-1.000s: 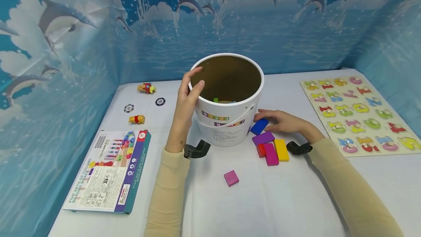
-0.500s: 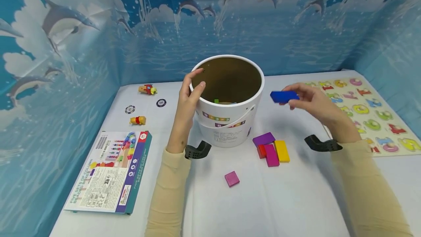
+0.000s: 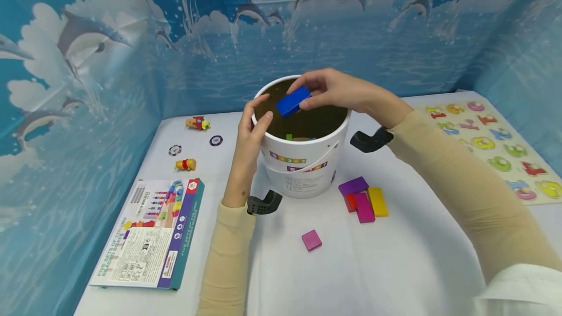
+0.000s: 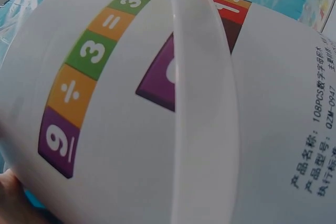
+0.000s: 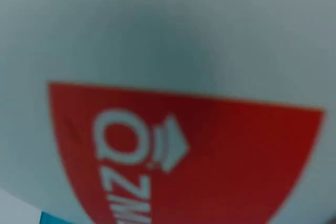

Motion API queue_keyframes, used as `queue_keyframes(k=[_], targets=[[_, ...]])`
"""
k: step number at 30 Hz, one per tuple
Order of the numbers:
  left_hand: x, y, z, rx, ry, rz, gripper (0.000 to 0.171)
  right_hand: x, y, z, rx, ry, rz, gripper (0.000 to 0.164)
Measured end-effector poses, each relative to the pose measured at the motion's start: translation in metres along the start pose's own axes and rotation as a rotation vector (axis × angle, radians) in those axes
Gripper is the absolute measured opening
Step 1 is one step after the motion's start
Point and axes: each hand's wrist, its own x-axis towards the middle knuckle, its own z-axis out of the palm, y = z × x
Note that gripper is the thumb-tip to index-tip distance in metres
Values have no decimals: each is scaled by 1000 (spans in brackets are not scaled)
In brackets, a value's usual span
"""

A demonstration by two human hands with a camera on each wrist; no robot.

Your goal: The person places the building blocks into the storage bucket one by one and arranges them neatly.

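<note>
A right hand [image 3: 335, 88] pinches a blue rectangular block [image 3: 291, 102] between thumb and fingers at the mouth of a white round plastic bucket [image 3: 287, 148], while the left hand [image 3: 250, 133] grips its rim, fingers curled.

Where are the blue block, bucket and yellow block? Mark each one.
Blue block [image 3: 292, 102], head view: middle of its visible face.
Bucket [image 3: 303, 148], head view: front wall, below the rim.
Yellow block [image 3: 378, 202], head view: middle of its top.

Left grip [image 3: 249, 130] curls with thumb [image 3: 263, 122] spread; right grip [image 3: 332, 90] pinches (forearm [image 3: 461, 184] slanting inward).
</note>
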Motion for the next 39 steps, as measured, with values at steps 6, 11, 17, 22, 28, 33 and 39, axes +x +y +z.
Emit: queue_keyframes(k=[6,11,17,22,28,33,39], targets=[[-4,7,3,17,8,18,43,23,3,7,-291,-256,74,33],[1,-5,-1,2,-2,23,42,28,5,13,-492,-396,90,37],[3,-13,-4,-1,5,48,42,27,4,16,-530,-321,-23,42],[2,-9,-3,-18,-6,39,42,-4,5,18,-207,66,-282,32],[-2,9,5,-8,-10,28,42,-91,44,22,216,402,-362,27],[-6,16,7,-6,-11,6,42,-139,116,39,117,441,-63,29],[-7,13,5,-13,-1,19,43,-146,177,61,-12,272,149,38]])
